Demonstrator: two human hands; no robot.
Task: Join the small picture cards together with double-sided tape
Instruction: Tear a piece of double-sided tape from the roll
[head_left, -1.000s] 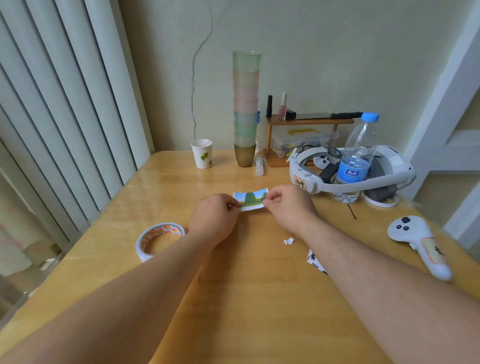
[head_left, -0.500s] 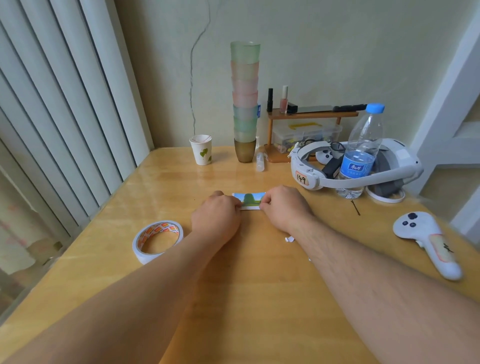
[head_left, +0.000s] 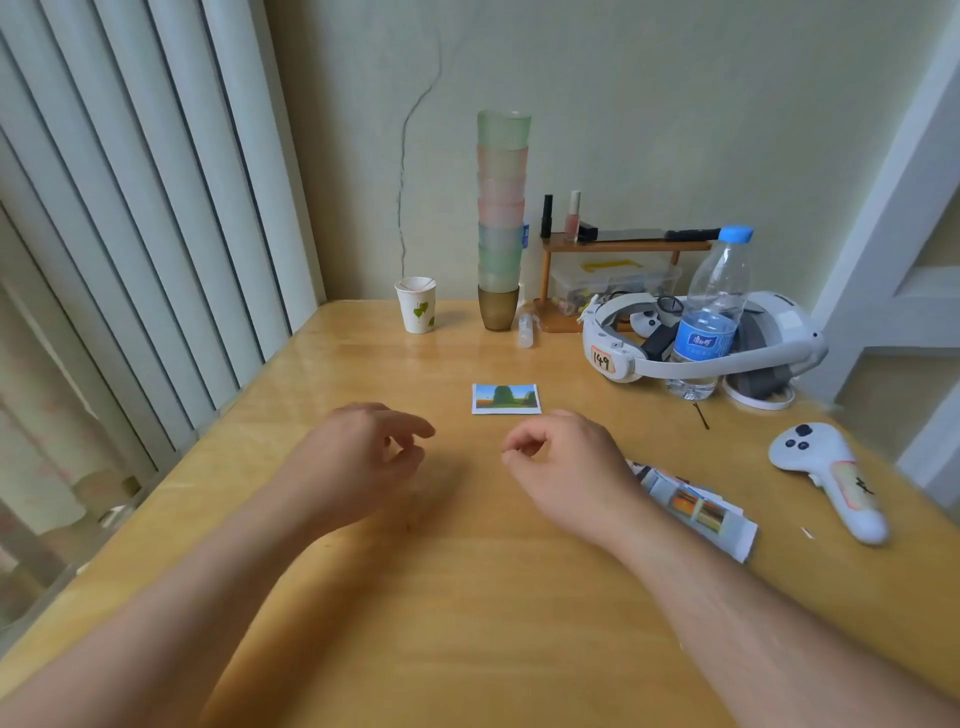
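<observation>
A small picture card with a green tree and a white border lies flat on the wooden table, past both hands. My left hand hovers just short of the card and to its left, fingers loosely curled, holding nothing. On the near right of the card my right hand does the same, thumb and forefinger close together with nothing visible between them. Neither hand touches the card. Several more picture cards lie in a loose pile beside my right forearm. No tape roll is visible.
A white controller lies at the right edge. Behind the card stand a headset, a water bottle, a tall stack of cups, a paper cup and a small wooden shelf. Vertical blinds line the left.
Both hands were pinching the card and pressing it to the table; they have let go and drawn back toward me. The card now lies alone.
</observation>
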